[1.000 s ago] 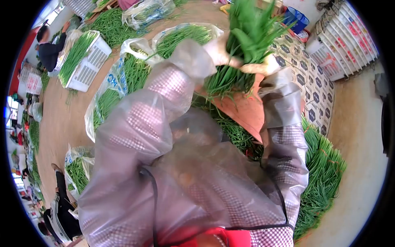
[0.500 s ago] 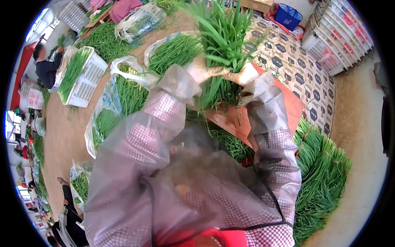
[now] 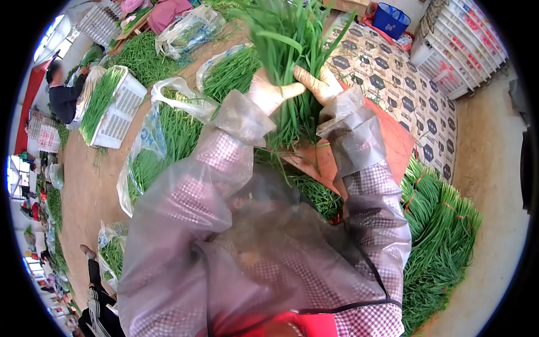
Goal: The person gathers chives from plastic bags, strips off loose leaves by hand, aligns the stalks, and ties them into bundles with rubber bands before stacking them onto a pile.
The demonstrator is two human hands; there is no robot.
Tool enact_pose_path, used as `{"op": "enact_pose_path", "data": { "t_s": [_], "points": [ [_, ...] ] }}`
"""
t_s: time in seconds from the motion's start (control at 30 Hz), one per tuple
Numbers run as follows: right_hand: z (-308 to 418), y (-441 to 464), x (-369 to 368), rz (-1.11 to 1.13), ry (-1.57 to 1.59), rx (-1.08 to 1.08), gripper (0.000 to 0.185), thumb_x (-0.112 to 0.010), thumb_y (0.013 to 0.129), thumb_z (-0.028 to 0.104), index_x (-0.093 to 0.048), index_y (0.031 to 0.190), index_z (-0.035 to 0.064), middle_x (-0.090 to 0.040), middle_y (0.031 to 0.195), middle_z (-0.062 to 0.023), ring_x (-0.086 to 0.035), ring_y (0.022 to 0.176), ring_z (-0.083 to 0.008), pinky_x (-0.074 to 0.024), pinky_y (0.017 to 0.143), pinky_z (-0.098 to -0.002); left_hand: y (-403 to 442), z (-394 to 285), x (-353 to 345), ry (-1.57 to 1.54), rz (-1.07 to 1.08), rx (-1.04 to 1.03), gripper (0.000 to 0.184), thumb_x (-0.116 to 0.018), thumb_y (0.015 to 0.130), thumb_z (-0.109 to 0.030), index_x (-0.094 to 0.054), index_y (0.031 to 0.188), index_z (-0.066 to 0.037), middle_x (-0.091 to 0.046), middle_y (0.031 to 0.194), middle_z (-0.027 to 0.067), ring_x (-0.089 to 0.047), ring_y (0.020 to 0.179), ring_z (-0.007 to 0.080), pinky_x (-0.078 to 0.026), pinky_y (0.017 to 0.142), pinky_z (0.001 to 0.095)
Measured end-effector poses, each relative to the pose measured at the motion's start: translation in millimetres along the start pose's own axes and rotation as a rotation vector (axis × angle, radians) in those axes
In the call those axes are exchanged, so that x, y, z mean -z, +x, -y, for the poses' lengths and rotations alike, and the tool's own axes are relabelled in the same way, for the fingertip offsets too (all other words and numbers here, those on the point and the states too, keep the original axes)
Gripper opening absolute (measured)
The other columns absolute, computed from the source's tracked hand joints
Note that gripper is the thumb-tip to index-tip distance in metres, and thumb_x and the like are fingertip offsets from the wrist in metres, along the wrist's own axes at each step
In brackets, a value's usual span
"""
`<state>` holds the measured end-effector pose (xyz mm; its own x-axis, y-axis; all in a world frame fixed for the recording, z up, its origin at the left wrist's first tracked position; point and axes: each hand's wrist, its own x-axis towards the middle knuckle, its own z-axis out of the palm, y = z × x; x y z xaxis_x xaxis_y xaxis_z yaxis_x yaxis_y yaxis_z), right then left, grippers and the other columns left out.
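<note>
A thick bunch of long green leafy stalks (image 3: 292, 50) stands upright between my two gloved hands above a reddish board (image 3: 387, 135). My left hand (image 3: 268, 92) is wrapped round its left side, with the thumb across the front. On the right side, my right hand (image 3: 321, 84) grips the same bunch, its thumb lying over the leaves. The other fingers of both hands are mostly hidden behind the stalks. The lower ends hang close to the board's left part.
Tied green bundles (image 3: 438, 247) are piled at my right. Open plastic bags of stalks (image 3: 174, 126) stand at my left, beyond them a white crate (image 3: 120, 106) and a person (image 3: 64, 95). Stacked white crates (image 3: 460, 50) and a blue basket (image 3: 391, 21) are at the back right.
Both hands and the bunch have moved left and a little nearer than a second ago. My right thumb now lies higher across the leaves.
</note>
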<state>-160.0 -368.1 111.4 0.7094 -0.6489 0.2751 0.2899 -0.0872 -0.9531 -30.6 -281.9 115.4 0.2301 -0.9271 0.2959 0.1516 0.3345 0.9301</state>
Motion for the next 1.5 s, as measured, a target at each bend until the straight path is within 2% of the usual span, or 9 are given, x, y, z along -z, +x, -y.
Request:
{"op": "enact_pose_path", "data": {
  "t_s": [0.27, 0.53, 0.73, 0.93, 1.0, 1.07, 1.23, 1.33, 1.5],
  "points": [
    [66.8, -14.8, -67.1, 0.367, -0.109, -0.138, 0.044, -0.079, 0.074, 0.028, -0.065, 0.106, 0.0018, -0.067, 0.098, -0.0092, -0.061, 0.090, -0.0156, -0.0486, 0.081, -0.0308, -73.3, -66.0, 0.4, -0.397, -0.216, 0.056, 0.049, -0.062, 0.075, 0.003, -0.050, 0.123, -0.002, -0.059, 0.111, 0.0131, -0.061, 0.097, 0.0243, -0.053, 0.080, 0.0359],
    [2.4, -44.3, -153.6, 0.723, 0.067, -0.062, 0.059, -0.079, 0.075, 0.025, -0.053, 0.122, 0.0028, -0.062, 0.108, -0.0080, -0.056, 0.100, -0.0183, -0.0440, 0.089, -0.0328, -158.0, -93.0, 60.3, -0.128, 0.037, -0.061, 0.056, -0.059, 0.075, -0.013, -0.047, 0.127, 0.004, -0.054, 0.123, 0.0175, -0.050, 0.117, 0.0282, -0.037, 0.103, 0.0396],
    [-21.3, -57.3, -207.7, 0.880, -0.018, -0.117, 0.063, -0.078, 0.075, 0.030, -0.051, 0.124, 0.0017, -0.061, 0.111, -0.0092, -0.055, 0.103, -0.0197, -0.0435, 0.091, -0.0338, -208.8, -112.7, 106.1, -0.069, 0.088, 0.094, 0.096, -0.075, 0.060, -0.028, -0.029, 0.141, -0.003, -0.043, 0.134, 0.0163, -0.040, 0.128, 0.0308, -0.033, 0.108, 0.0449],
    [-50.2, -56.4, -234.6, 1.125, -0.238, -0.327, 0.067, -0.077, 0.076, 0.034, -0.049, 0.126, 0.0007, -0.060, 0.113, -0.0104, -0.055, 0.107, -0.0210, -0.0430, 0.094, -0.0349, -249.9, -98.9, 138.2, -0.426, -0.073, 0.061, 0.046, -0.061, 0.078, 0.005, -0.050, 0.122, 0.001, -0.060, 0.106, 0.0130, -0.057, 0.106, 0.0295, -0.043, 0.099, 0.0423],
    [-72.7, -56.3, -227.1, 1.199, -0.302, -0.450, 0.068, -0.076, 0.076, 0.036, -0.048, 0.127, 0.0003, -0.060, 0.114, -0.0109, -0.055, 0.108, -0.0215, -0.0428, 0.094, -0.0352, -256.6, -94.9, 153.6, -0.416, -0.263, 0.041, 0.026, -0.058, 0.082, -0.004, -0.050, 0.106, -0.004, -0.053, 0.072, 0.0029, -0.059, 0.090, 0.0257, -0.029, 0.109, 0.0474],
    [-122.3, -63.5, -204.8, 1.234, -0.285, -0.542, 0.079, -0.076, 0.073, 0.044, -0.045, 0.129, -0.0025, -0.059, 0.117, -0.0117, -0.054, 0.109, -0.0223, -0.0409, 0.097, -0.0363, -263.8, -91.1, 182.5, -0.597, -0.364, -0.003, 0.021, -0.056, 0.081, -0.003, -0.048, 0.100, -0.005, -0.050, 0.071, 0.0029, -0.056, 0.081, 0.0236, -0.033, 0.105, 0.0456],
    [-115.9, -112.1, -161.6, 1.031, 0.061, -0.639, 0.069, -0.075, 0.079, 0.032, -0.044, 0.131, -0.0004, -0.061, 0.111, -0.0089, -0.055, 0.103, -0.0163, -0.0425, 0.090, -0.0293, -287.3, -76.1, 240.2, -0.768, -0.771, -0.159, 0.014, -0.053, 0.080, -0.003, -0.048, 0.093, -0.004, -0.049, 0.066, 0.0050, -0.052, 0.067, 0.0239, -0.044, 0.090, 0.0462],
    [-125.2, -134.4, -160.3, 0.570, -0.305, -1.066, 0.031, -0.068, 0.084, 0.022, -0.060, 0.109, 0.0049, -0.053, 0.062, 0.0022, -0.045, 0.047, -0.0076, -0.0320, 0.040, -0.0239, -301.8, -62.2, 273.5, -0.743, -0.957, -0.134, 0.005, -0.051, 0.081, -0.006, -0.047, 0.085, -0.005, -0.048, 0.064, 0.0052, -0.051, 0.062, 0.0231, -0.048, 0.083, 0.0452],
    [-115.7, -153.8, -106.7, -0.072, 0.476, -0.741, 0.017, -0.057, 0.090, 0.023, -0.061, 0.086, 0.0071, -0.030, 0.049, 0.0082, -0.021, 0.037, -0.0044, -0.0157, 0.036, -0.0242, -315.2, -47.9, 293.8, -0.708, -1.211, -0.097, 0.012, -0.049, 0.081, -0.006, -0.043, 0.070, -0.007, -0.045, 0.059, 0.0037, -0.049, 0.057, 0.0231, -0.048, 0.077, 0.0447]
  ]
}}
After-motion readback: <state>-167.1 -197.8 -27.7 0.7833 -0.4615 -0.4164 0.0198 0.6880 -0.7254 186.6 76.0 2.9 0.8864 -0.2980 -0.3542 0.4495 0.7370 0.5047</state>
